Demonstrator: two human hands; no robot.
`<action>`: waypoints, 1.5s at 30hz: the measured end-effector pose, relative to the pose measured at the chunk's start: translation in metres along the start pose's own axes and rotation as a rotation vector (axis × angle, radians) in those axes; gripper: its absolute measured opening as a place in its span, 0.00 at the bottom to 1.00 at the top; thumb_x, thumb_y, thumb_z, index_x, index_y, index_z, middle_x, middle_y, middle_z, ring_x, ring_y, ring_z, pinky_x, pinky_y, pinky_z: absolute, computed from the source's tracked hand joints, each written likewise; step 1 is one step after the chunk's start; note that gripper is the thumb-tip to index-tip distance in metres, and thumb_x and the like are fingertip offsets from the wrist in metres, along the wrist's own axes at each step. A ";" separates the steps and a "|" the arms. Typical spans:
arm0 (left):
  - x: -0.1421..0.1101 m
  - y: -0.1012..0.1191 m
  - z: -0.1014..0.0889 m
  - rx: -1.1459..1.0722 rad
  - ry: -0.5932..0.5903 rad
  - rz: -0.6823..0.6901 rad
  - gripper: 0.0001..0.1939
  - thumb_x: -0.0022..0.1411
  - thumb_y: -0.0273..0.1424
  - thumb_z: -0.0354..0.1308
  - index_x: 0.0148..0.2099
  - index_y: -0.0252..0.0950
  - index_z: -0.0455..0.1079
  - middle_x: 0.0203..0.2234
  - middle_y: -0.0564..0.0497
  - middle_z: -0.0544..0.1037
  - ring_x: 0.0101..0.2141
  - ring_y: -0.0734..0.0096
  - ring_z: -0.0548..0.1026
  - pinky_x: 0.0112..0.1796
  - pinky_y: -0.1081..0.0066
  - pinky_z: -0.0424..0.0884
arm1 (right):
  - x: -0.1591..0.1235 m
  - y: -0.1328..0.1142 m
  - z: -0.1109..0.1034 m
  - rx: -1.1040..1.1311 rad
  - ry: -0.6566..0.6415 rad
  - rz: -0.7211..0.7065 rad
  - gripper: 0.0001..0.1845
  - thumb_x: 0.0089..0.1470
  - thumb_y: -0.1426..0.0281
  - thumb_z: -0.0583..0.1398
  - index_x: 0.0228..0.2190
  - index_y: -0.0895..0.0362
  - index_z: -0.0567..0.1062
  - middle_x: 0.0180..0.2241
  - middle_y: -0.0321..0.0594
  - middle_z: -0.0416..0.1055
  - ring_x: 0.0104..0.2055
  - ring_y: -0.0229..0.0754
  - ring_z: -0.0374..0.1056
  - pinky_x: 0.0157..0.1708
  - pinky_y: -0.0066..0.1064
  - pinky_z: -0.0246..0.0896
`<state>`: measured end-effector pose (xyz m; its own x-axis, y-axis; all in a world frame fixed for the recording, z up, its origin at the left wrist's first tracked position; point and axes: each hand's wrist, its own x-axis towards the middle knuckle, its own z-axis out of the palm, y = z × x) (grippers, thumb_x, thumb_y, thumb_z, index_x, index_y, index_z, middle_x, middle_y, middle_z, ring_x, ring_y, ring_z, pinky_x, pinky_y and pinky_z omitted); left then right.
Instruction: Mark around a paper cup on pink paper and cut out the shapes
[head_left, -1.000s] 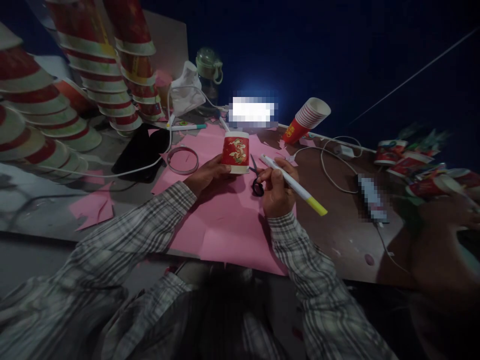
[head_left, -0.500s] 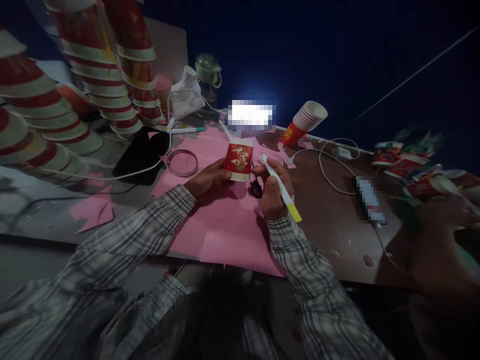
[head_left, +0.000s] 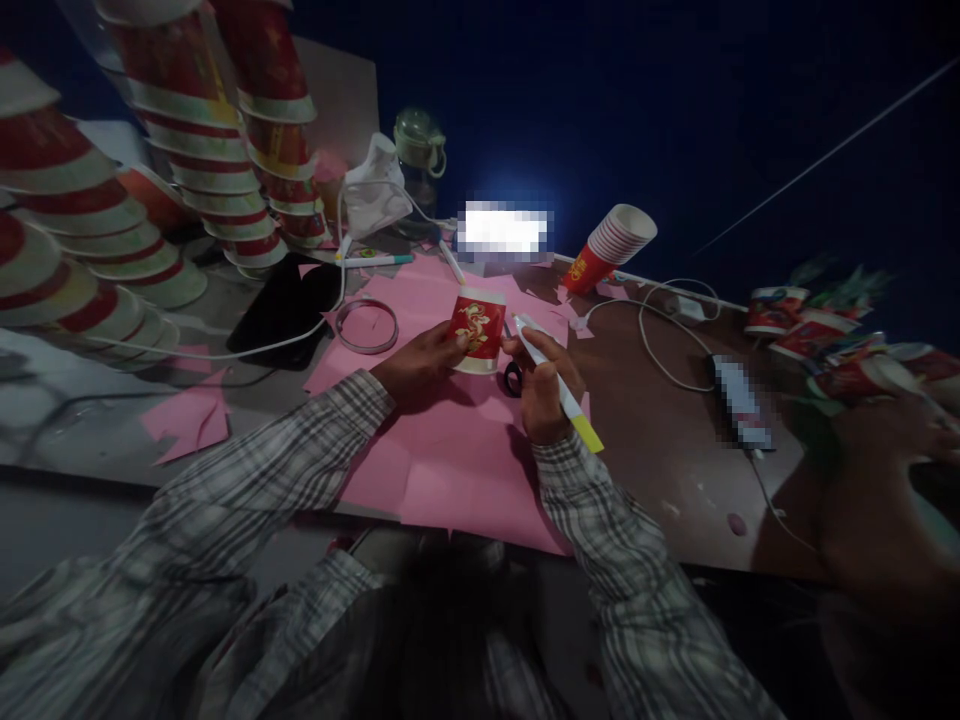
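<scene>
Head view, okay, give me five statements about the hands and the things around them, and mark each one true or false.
1. The left hand holds a cup, the right hand a marker. True.
2. The marker is red all over. False: it is white with a yellow end.
3. A ring lies on the pink paper. True.
4. The ring is around the cup. False: it lies apart, to the left of the cup.
5. A bottle stands left of the small cup stack. True.
</scene>
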<state>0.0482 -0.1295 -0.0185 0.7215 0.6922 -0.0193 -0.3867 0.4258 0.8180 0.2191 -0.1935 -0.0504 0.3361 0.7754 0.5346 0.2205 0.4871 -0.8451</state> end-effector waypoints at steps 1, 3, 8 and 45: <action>0.000 0.000 0.000 0.003 0.003 -0.001 0.29 0.56 0.47 0.73 0.53 0.35 0.76 0.49 0.40 0.82 0.46 0.56 0.81 0.40 0.65 0.77 | 0.000 -0.002 0.001 0.020 0.009 -0.016 0.29 0.61 0.43 0.56 0.48 0.50 0.79 0.39 0.42 0.78 0.45 0.47 0.77 0.54 0.52 0.74; 0.001 -0.001 0.001 -0.008 -0.001 0.006 0.29 0.56 0.48 0.73 0.52 0.35 0.76 0.47 0.40 0.83 0.46 0.56 0.81 0.42 0.65 0.77 | -0.001 -0.006 0.003 0.076 0.040 -0.053 0.24 0.62 0.47 0.58 0.48 0.50 0.78 0.36 0.40 0.78 0.42 0.46 0.77 0.51 0.50 0.76; 0.004 -0.004 -0.001 -0.044 -0.002 0.044 0.24 0.56 0.42 0.73 0.50 0.33 0.77 0.44 0.41 0.84 0.49 0.56 0.81 0.51 0.62 0.74 | -0.003 -0.011 0.006 0.095 0.067 -0.043 0.20 0.59 0.52 0.63 0.48 0.49 0.76 0.33 0.37 0.78 0.38 0.44 0.77 0.43 0.43 0.78; 0.005 -0.008 -0.005 -0.092 0.033 0.030 0.18 0.57 0.36 0.72 0.48 0.34 0.76 0.41 0.43 0.84 0.46 0.57 0.81 0.48 0.62 0.75 | -0.004 -0.026 0.005 0.004 -0.008 0.048 0.15 0.59 0.55 0.64 0.40 0.52 0.80 0.31 0.37 0.77 0.34 0.40 0.74 0.36 0.36 0.75</action>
<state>0.0525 -0.1264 -0.0279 0.6901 0.7236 -0.0154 -0.4604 0.4552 0.7621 0.2073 -0.2076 -0.0305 0.3390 0.8009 0.4936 0.2009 0.4509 -0.8697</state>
